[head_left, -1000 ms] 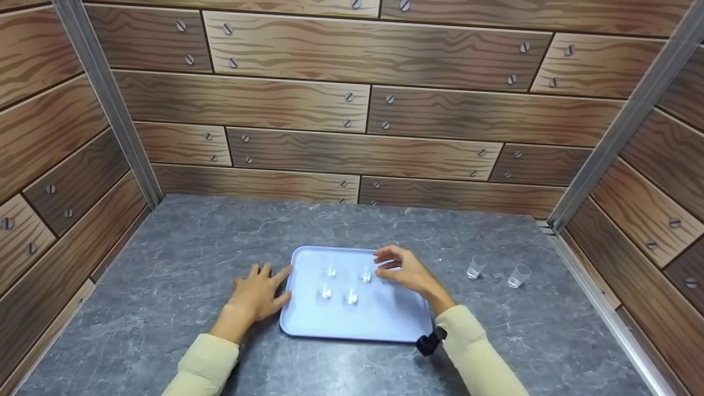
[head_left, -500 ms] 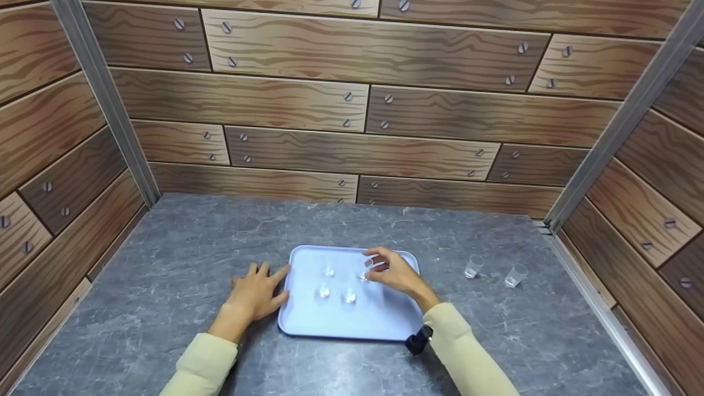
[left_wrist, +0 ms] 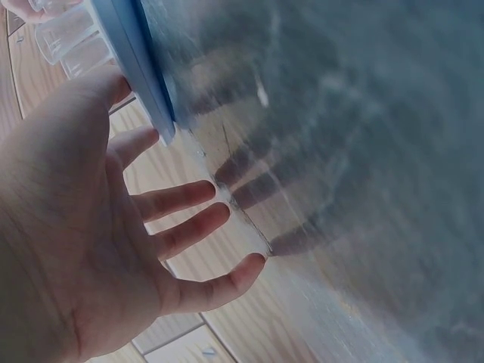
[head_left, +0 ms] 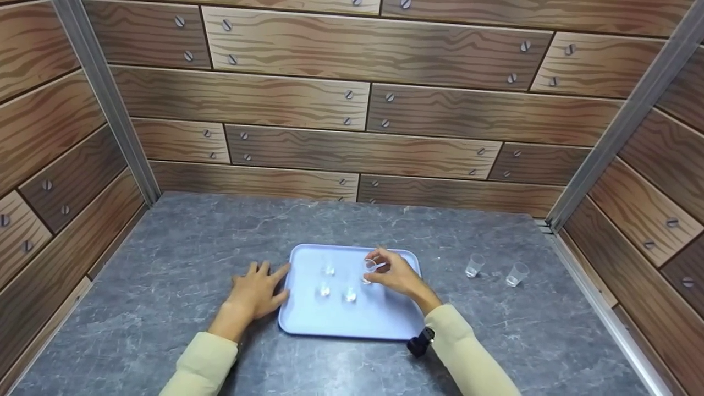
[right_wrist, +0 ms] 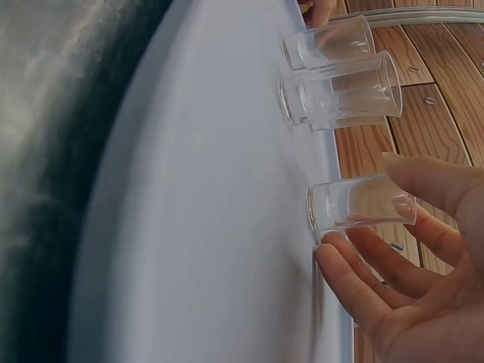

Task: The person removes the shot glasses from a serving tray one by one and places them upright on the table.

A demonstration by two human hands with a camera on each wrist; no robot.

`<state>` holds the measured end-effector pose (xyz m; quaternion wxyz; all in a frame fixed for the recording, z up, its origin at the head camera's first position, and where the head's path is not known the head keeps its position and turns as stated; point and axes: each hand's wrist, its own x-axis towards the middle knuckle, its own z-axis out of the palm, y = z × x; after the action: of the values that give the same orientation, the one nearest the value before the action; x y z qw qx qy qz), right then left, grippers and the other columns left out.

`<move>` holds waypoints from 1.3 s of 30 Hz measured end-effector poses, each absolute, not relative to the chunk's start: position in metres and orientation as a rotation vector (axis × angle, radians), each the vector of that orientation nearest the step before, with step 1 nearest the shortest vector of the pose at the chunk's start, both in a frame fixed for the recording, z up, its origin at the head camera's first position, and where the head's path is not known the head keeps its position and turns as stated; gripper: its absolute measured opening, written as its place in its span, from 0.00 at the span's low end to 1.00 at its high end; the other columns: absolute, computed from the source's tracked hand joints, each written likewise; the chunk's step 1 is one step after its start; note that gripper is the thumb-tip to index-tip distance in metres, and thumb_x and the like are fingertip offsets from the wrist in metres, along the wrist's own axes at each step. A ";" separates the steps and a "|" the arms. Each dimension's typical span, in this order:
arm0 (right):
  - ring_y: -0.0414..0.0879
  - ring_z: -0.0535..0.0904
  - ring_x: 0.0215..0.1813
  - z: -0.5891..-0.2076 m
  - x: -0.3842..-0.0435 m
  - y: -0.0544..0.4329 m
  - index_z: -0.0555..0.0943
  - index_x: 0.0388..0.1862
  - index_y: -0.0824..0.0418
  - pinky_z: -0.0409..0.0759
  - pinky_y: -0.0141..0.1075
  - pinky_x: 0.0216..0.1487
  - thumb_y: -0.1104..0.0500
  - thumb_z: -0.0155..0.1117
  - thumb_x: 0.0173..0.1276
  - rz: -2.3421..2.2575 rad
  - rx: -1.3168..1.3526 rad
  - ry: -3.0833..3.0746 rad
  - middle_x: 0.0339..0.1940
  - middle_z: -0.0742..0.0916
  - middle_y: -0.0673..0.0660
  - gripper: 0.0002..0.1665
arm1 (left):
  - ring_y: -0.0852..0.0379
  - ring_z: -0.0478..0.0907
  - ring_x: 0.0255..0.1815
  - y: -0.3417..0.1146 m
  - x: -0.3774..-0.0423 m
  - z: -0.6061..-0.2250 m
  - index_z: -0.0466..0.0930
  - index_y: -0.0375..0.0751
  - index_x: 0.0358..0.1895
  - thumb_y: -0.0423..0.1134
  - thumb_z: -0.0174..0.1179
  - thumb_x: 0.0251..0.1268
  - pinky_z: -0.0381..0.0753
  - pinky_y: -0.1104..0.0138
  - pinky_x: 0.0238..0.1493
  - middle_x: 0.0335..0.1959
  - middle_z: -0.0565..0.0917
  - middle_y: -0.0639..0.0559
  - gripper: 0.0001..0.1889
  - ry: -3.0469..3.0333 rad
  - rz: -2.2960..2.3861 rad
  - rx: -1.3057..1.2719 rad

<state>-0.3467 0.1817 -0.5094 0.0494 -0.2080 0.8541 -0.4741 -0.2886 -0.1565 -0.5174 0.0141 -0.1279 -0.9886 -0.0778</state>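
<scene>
Pinching an upright clear shot glass [right_wrist: 359,203] between thumb and fingers, the right hand [head_left: 397,272] is at the upper right part of a pale blue tray [head_left: 352,325], below frame centre. Three other shot glasses [head_left: 350,295] stand left of it. The left hand [head_left: 256,291], fingers spread, touches the tray's left rim. At frame right, two tumblers of the same kind [head_left: 474,265] stand on the grey desk [head_left: 165,275].

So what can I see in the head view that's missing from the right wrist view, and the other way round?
Head only: two glasses on the table beside the tray, and both sleeves. Right wrist only: the palm side of the right hand, with the tray glasses side-on and close. Both: the tray, the right hand's fingers around a glass, the wooden wall, and the left hand, though the wrist view catches just its fingers.
</scene>
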 end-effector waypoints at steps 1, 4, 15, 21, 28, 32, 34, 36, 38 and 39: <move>0.59 0.86 0.50 -0.509 -0.346 0.183 0.79 0.54 0.69 0.84 0.43 0.54 0.62 0.74 0.64 -1.440 -0.633 2.605 0.53 0.86 0.71 0.22 | 0.31 0.71 0.67 -0.157 -0.289 -0.517 0.69 0.55 0.77 0.58 0.56 0.74 0.76 0.27 0.50 0.65 0.75 0.33 0.31 -3.083 -0.243 -0.397; 0.58 0.85 0.50 -0.508 -0.344 0.185 0.79 0.55 0.69 0.83 0.41 0.54 0.61 0.74 0.65 -1.443 -0.635 2.602 0.53 0.86 0.70 0.22 | 0.31 0.71 0.68 -0.157 -0.289 -0.516 0.69 0.55 0.77 0.58 0.56 0.74 0.76 0.27 0.49 0.66 0.75 0.34 0.31 -3.092 -0.234 -0.390; 0.64 0.84 0.53 -0.502 -0.335 0.200 0.79 0.54 0.72 0.81 0.51 0.58 0.64 0.73 0.65 -1.517 -0.676 2.557 0.52 0.85 0.73 0.22 | 0.30 0.70 0.70 -0.157 -0.289 -0.518 0.69 0.55 0.77 0.58 0.56 0.74 0.75 0.26 0.50 0.66 0.75 0.34 0.32 -3.097 -0.248 -0.383; 0.63 0.84 0.53 -0.496 -0.330 0.215 0.79 0.53 0.73 0.82 0.47 0.59 0.65 0.74 0.64 -1.537 -0.666 2.566 0.51 0.85 0.73 0.22 | 0.30 0.69 0.70 -0.157 -0.289 -0.518 0.69 0.55 0.77 0.58 0.56 0.74 0.74 0.25 0.51 0.67 0.75 0.33 0.32 -3.099 -0.245 -0.381; 0.51 0.83 0.50 -0.487 -0.319 0.233 0.79 0.52 0.71 0.80 0.32 0.52 0.62 0.75 0.63 -1.539 -0.589 2.602 0.50 0.86 0.69 0.22 | 0.30 0.70 0.69 -0.157 -0.289 -0.519 0.69 0.55 0.77 0.58 0.56 0.73 0.75 0.26 0.51 0.67 0.75 0.34 0.32 -3.100 -0.240 -0.379; 0.48 0.83 0.49 -0.482 -0.312 0.243 0.80 0.52 0.71 0.81 0.33 0.52 0.62 0.76 0.63 -1.553 -0.560 2.627 0.49 0.87 0.68 0.22 | 0.30 0.70 0.68 -0.157 -0.289 -0.518 0.69 0.54 0.77 0.58 0.56 0.73 0.75 0.26 0.50 0.66 0.75 0.34 0.32 -3.091 -0.232 -0.384; 0.47 0.83 0.49 -0.480 -0.309 0.248 0.80 0.53 0.71 0.81 0.35 0.54 0.62 0.75 0.63 -1.558 -0.546 2.640 0.49 0.87 0.68 0.23 | 0.30 0.71 0.68 -0.157 -0.289 -0.518 0.69 0.54 0.77 0.58 0.56 0.73 0.75 0.26 0.49 0.65 0.75 0.34 0.32 -3.085 -0.229 -0.388; 0.47 0.84 0.50 -0.479 -0.306 0.252 0.80 0.53 0.70 0.82 0.37 0.56 0.63 0.76 0.63 -1.568 -0.526 2.657 0.49 0.88 0.67 0.23 | 0.31 0.71 0.67 -0.157 -0.289 -0.518 0.70 0.54 0.76 0.58 0.56 0.73 0.75 0.26 0.49 0.64 0.76 0.34 0.31 -3.080 -0.226 -0.391; 0.50 0.84 0.51 -0.479 -0.305 0.258 0.80 0.54 0.70 0.82 0.38 0.57 0.63 0.76 0.63 -1.570 -0.525 2.667 0.50 0.88 0.68 0.23 | 0.31 0.71 0.67 -0.156 -0.290 -0.518 0.70 0.54 0.76 0.58 0.56 0.73 0.76 0.27 0.49 0.64 0.76 0.34 0.32 -3.078 -0.230 -0.393; 0.51 0.84 0.52 -0.479 -0.304 0.261 0.80 0.55 0.71 0.82 0.39 0.57 0.63 0.76 0.63 -1.575 -0.518 2.669 0.50 0.88 0.67 0.24 | 0.31 0.71 0.67 -0.156 -0.290 -0.518 0.70 0.54 0.76 0.58 0.56 0.73 0.76 0.27 0.49 0.64 0.76 0.34 0.32 -3.076 -0.231 -0.391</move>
<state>-0.3036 0.2611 -0.4795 -0.0002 -0.1649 0.8495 -0.5012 -0.2896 -0.1562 -0.5184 0.0160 -0.1257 -0.9892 -0.0741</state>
